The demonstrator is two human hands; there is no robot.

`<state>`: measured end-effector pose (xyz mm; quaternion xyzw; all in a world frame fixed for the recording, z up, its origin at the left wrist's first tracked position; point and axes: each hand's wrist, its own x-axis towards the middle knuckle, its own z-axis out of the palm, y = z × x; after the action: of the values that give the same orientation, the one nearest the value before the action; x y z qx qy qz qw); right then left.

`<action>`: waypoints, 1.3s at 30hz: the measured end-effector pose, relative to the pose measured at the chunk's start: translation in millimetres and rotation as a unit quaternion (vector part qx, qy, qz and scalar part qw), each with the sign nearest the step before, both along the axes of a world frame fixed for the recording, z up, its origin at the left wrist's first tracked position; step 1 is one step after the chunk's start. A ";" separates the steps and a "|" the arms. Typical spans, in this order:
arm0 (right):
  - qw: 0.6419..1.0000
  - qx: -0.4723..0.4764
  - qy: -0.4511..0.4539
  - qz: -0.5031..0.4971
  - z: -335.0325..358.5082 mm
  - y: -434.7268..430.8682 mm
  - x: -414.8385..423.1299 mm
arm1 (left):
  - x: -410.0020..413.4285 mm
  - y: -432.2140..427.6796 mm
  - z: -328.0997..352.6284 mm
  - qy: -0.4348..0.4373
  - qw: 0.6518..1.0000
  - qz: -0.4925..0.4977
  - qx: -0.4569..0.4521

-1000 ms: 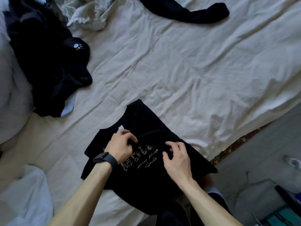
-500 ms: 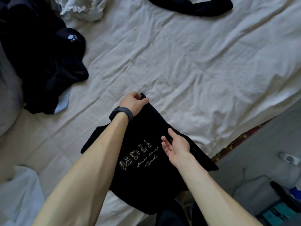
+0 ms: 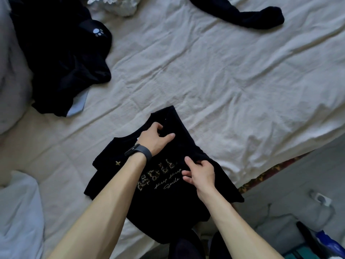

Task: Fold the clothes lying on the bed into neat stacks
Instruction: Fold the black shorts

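A black T-shirt (image 3: pixel 164 199) with gold lettering lies partly folded at the near edge of the bed (image 3: pixel 214 75). My left hand (image 3: pixel 154 138), a dark watch on its wrist, pinches a fold of the shirt near the collar. At the shirt's right side, my right hand (image 3: pixel 200 171) grips a fold of the cloth with curled fingers. A heap of black clothes (image 3: pixel 57 58) with a paw print lies at the far left. A black sock (image 3: pixel 248 13) lies at the far right, and a pale frilled garment (image 3: pixel 115 4) at the top edge.
A white duvet (image 3: pixel 16 212) bunches at the near left and a grey pillow (image 3: pixel 11 71) lies at the left edge. The bed's edge runs diagonally at right; beyond it are the floor (image 3: pixel 289 184), a power strip (image 3: pixel 320 199) and some bags.
My left hand drew back from the shirt's far corner to the collar area. My right hand went from open beside the shirt to gripping a fold on its right side.
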<state>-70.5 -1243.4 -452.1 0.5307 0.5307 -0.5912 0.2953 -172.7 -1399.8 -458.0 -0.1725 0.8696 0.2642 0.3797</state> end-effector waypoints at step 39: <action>0.304 0.147 0.483 0.808 9.4 -176.9 -55.3 | 238.8 -62.4 0.7 0.257 0.651 0.706 -0.107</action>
<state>-125.9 -1420.3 -442.8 -0.5093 0.8197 -0.1198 0.2333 66.0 -1462.2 -457.3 -0.6992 0.5703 0.3911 -0.1814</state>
